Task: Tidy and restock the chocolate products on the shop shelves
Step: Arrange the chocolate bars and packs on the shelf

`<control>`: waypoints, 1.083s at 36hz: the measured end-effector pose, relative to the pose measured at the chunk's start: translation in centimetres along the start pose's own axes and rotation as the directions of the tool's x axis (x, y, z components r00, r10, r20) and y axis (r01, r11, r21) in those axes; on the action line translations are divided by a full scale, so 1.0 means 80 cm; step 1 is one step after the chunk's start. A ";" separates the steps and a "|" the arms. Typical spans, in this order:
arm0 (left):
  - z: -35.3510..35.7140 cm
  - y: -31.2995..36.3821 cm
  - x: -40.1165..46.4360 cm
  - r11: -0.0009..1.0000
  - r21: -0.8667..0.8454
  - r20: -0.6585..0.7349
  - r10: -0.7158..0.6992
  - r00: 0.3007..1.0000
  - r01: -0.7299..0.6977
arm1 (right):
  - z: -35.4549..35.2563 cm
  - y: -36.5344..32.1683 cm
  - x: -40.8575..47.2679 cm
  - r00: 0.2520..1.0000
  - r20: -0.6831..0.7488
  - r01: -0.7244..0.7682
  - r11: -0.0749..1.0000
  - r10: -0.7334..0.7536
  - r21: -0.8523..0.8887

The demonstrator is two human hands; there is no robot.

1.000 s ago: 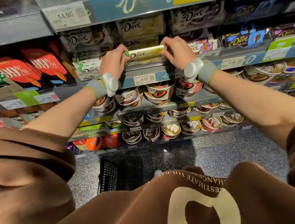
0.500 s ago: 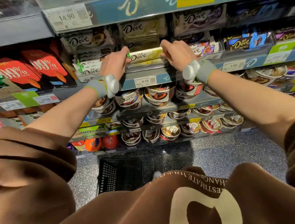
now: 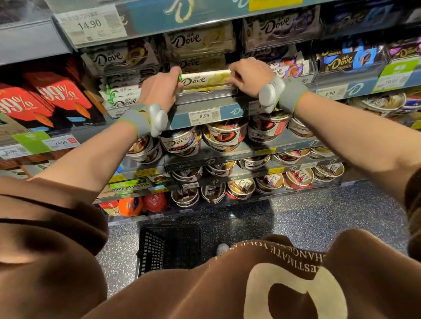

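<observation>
A cream and yellow Dove chocolate bar lies lengthwise over a clear tray on the middle shelf, above the 8.59 price tag. My left hand pinches its left end, my right hand pinches its right end. Both wrists wear grey bands with a white device. More Dove bars stand in trays behind and above. White Dove bars are stacked just left of my left hand.
Red 99% cocoa boxes fill the left bay. Blue and purple Dove bars sit to the right. Dove tubs line the lower shelves. A black shopping basket stands on the speckled floor by my foot.
Both hands, still holding the bar by its ends, have lowered it slightly toward the clear tray. Nothing else on the shelves has moved.
</observation>
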State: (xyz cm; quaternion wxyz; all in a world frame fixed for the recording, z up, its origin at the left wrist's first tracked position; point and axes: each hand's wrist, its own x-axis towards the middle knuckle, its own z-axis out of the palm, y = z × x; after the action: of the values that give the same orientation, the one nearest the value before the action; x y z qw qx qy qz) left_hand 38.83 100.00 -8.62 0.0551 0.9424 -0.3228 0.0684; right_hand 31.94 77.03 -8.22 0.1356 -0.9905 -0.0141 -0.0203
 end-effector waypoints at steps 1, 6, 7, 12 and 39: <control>-0.001 -0.001 0.002 1.000 0.003 0.003 -0.001 1.000 0.001 | 0.001 0.000 0.001 1.000 0.002 -0.008 1.000 0.008 0.005; -0.001 -0.001 0.004 1.000 0.002 0.008 -0.001 1.000 0.001 | 0.002 -0.002 0.001 0.999 -0.015 -0.034 0.999 0.034 0.024; 0.000 -0.001 0.004 1.000 -0.003 0.010 -0.012 1.000 0.012 | 0.002 -0.003 0.001 0.999 -0.030 -0.035 0.999 0.036 0.015; 0.001 -0.001 0.001 0.996 -0.069 -0.019 -0.061 0.998 0.059 | 0.006 -0.009 0.003 0.994 -0.071 -0.085 0.996 0.085 0.005; -0.002 0.000 0.000 0.993 -0.089 -0.009 -0.079 0.997 0.078 | 0.001 -0.017 0.008 0.992 0.050 -0.116 0.991 0.119 -0.062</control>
State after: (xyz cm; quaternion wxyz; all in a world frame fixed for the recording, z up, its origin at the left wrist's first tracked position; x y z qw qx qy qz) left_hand 38.79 100.03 -8.46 0.1014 0.9506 -0.2877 0.0576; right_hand 32.56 78.41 -7.88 0.1070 -0.9933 0.0413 0.0138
